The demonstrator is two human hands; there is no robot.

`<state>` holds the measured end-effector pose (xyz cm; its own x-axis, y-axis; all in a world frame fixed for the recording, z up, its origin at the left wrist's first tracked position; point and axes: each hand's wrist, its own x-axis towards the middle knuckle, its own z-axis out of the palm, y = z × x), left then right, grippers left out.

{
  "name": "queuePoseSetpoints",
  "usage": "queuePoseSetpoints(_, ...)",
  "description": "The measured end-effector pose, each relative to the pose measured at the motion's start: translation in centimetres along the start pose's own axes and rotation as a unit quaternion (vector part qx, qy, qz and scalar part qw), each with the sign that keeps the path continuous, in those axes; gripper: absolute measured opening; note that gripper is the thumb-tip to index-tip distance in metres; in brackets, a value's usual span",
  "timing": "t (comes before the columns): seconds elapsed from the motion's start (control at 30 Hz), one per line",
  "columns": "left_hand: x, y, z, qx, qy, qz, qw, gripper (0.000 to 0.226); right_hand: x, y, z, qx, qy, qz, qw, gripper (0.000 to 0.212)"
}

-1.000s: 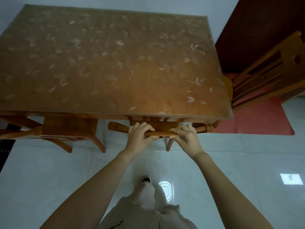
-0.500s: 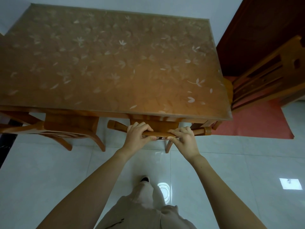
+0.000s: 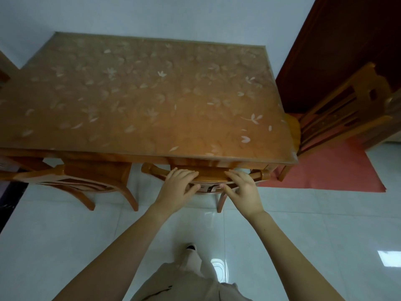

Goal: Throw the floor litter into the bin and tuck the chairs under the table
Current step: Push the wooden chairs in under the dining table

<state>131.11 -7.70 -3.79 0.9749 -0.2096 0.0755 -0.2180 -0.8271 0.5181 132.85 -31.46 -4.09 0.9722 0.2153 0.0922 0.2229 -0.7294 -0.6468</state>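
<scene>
step: tucking wooden chair (image 3: 206,177) under bench (image 3: 152,101) near edge
left hand (image 3: 176,189): loosened, resting on top rail
right hand (image 3: 244,190): same
next: probably let go

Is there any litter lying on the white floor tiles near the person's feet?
No, the white floor tiles show only reflections and a shoe.

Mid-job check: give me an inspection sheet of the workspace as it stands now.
Surface: table with leaf-pattern cover, nothing on it.
Job's things: middle chair pushed in, top rail at table edge; left chair tucked; right-end chair at the table's end; litter and bin not seen.
Clutter: nothing seen.
Grippers: left hand and right hand rest on the rail, fingers loosened.
Cables: nothing seen.
Surroundings: white tile floor, red mat, dark door.
</scene>
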Motion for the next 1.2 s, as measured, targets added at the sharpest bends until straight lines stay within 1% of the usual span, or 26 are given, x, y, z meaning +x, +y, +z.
queuePoseSetpoints(0.07,-1.1,1.6,-0.3,0.035,0.011,0.021,0.999,0.053,-1.7,-0.1,-1.5,-0.034,0.023,-0.023,0.999,0.05)
queuePoseSetpoints(0.13,-2.3,3.6,-0.5,0.055,0.026,0.042,0.997,0.054,-3.8,-0.1,-3.3,-0.072,0.042,-0.029,0.996,0.054)
queuePoseSetpoints(0.23,-4.1,7.5,-0.2,0.066,0.045,0.074,0.994,0.052,-7.7,0.5,-6.0,-0.111,0.071,-0.008,0.991,0.058)
queuePoseSetpoints(0.33,-5.9,11.4,1.2,0.076,0.031,0.103,0.991,0.052,-12.7,1.7,-8.4,-0.134,0.097,0.014,0.986,0.057)
queuePoseSetpoints(0.5,-9.3,18.1,6.0,0.09,-0.034,0.167,0.981,0.049,-22.6,4.7,-11.2,-0.159,0.112,0.092,0.977,0.058)
queuePoseSetpoints(0.63,-11.3,22.8,9.9,0.075,-0.087,0.214,0.97,0.049,-29.6,7.1,-13.0,-0.172,0.126,0.167,0.963,0.059)
queuePoseSetpoints(0.73,-12.1,26.8,12.3,0.061,-0.108,0.264,0.957,0.048,-34.0,8.7,-15.1,-0.176,0.158,0.223,0.946,0.064)
queuePoseSetpoints(0.8,-12.3,29.6,13.3,0.051,-0.115,0.296,0.947,0.047,-36.3,9.4,-16.6,-0.171,0.179,0.256,0.934,0.063)
queuePoseSetpoints(0.87,-12.0,32.3,14.1,0.046,-0.123,0.326,0.936,0.046,-38.2,9.8,-18.1,-0.169,0.196,0.284,0.923,0.061)
queuePoseSetpoints(1.0,-10.4,37.7,15.4,0.027,-0.131,0.375,0.917,0.046,-40.5,11.0,-21.6,-0.169,0.223,0.313,0.907,0.063)
queuePoseSetpoints(1.07,-9.0,40.4,15.6,0.013,-0.123,0.397,0.91,0.045,-40.7,11.5,-23.9,-0.174,0.231,0.318,0.903,0.063)
queuePoseSetpoints(1.2,-4.7,47.4,15.5,-0.014,-0.091,0.445,0.891,0.044,-40.1,13.3,-30.3,-0.194,0.273,0.315,0.888,0.06)
